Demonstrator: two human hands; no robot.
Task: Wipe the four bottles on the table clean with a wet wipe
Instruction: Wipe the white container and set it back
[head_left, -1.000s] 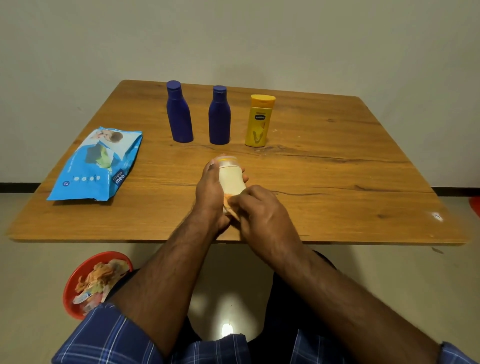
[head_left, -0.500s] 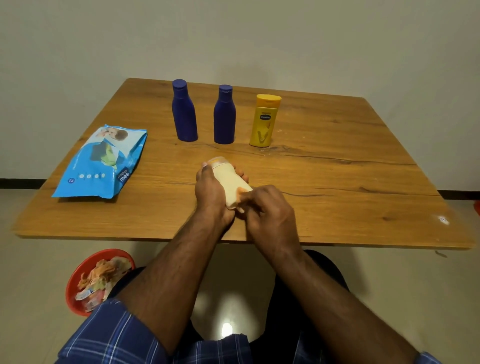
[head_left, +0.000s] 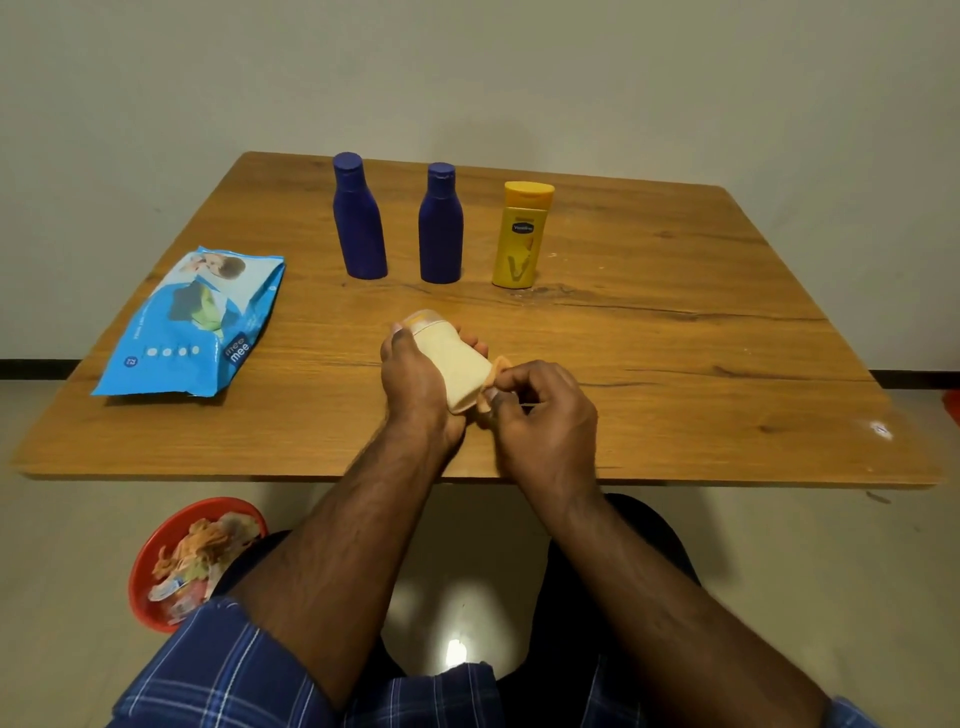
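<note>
My left hand (head_left: 415, 382) grips a cream bottle (head_left: 453, 364) tilted over the wooden table (head_left: 675, 364), its cap pointing away from me. My right hand (head_left: 540, 410) pinches a small crumpled wet wipe (head_left: 493, 376) against the bottle's base end. At the back of the table stand two dark blue bottles (head_left: 358, 218) (head_left: 440, 226) and a yellow bottle (head_left: 521, 236) in a row, all upright.
A blue pack of wet wipes (head_left: 195, 325) lies flat on the table's left side. A red bin (head_left: 171, 561) holding used wipes and scraps sits on the floor below the table's left front edge. A wall stands behind the table.
The bottle has tilted further, base toward the right. My right hand has shifted right and drawn back from the bottle's side to its base end with the wipe.
</note>
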